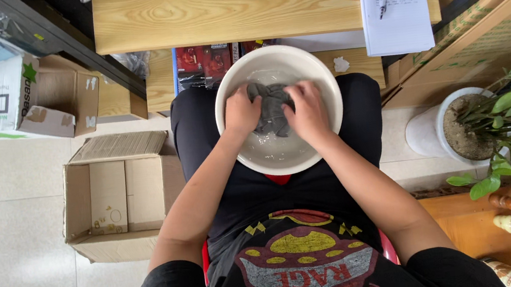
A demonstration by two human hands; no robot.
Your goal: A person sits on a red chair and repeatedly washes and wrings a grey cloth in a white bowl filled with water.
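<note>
While seated with a white basin [326, 84] balanced on the lap, a person presses both hands into a wet grey cloth [270, 111] lying in shallow water at its centre. The left hand [241, 111] and right hand [307, 112] each curl closed over the cloth, forearms angling in from either side. A wooden bench [221, 9] ahead carries a notepad [395, 9]; an open cardboard box [114, 198] sits on the tiled floor [10, 242], a potted plant [497, 122] opposite.

A grey cloth [271, 111], wet and crumpled, lies in shallow water inside the round white basin [244, 157], toward its 12 o'clock side.
</note>
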